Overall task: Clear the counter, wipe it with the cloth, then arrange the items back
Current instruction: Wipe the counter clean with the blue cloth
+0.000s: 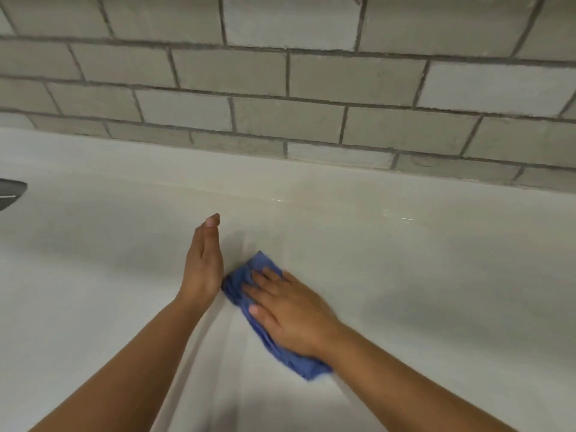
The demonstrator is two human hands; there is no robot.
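Pale off-white glossy tabletop [405,260], running to a wall of grey rectangular brick-laid tiles [280,88]. Crumpled blue cleaning cloth [246,288] lying on the tabletop, pressed flat under the right hand [290,310], fingers [265,277] straight and spread. Left hand [204,263] set on edge, fingers together, just beside the cloth's left end. Dark grey curved object [11,193], partly cut off at left edge, unidentifiable.

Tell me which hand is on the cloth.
The right hand, fingers flat on the blue cloth; the left hand stands on edge beside it.
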